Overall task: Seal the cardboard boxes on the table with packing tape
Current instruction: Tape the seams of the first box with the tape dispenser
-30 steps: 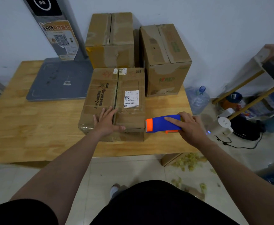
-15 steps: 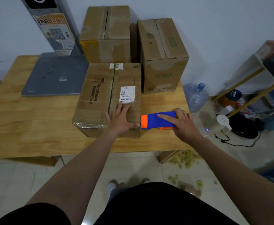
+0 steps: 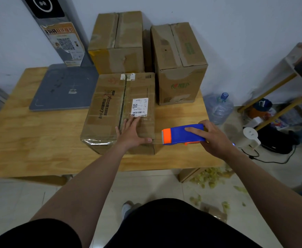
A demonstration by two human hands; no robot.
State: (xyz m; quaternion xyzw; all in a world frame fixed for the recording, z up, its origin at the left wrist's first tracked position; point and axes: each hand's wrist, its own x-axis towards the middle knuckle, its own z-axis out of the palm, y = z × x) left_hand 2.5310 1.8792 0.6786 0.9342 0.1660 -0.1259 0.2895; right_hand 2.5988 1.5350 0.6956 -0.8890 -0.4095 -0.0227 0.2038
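Brown cardboard all over this one. Closest to the person is a low brown cardboard box with a white shipping label [image 3: 110,111], sitting on the light wooden table [image 3: 30,140] near its front edge and a bit right of the middle. Glossy clear tape covers the box's front left corner, and a dark seam runs down the middle of the top.

The left hand [image 3: 130,134] lies flat on the box top near the front right, just below the label. Its fingers are straight and spread with the thumb pointing toward the right edge, so it's pressing, not gripping.

The right hand [image 3: 213,139] is wrapped around a blue plastic tape dispenser with an orange end [image 3: 181,134]. The index finger lies along the top and the other fingers curl round the body. It's held in the air just beside the box's front right corner, orange end facing the box. A thin strip of clear tape [image 3: 157,141] stretches from that end to the corner, right by the left thumb.

Behind that, two taller ones stand against the wall: a back left cardboard box [image 3: 116,42] and a back right cardboard box with green print [image 3: 179,68]. Can't tell if the right one actually touches the near box.

Left of the boxes, a flat grey platform [image 3: 64,88] lies on the table, with a grey upright column carrying an orange QR poster [image 3: 64,40] at its back.

On the floor right of the table are a clear water jug with a blue cap [image 3: 218,110], a white round appliance [image 3: 250,137] and yellowish scraps [image 3: 209,178] near the table leg.
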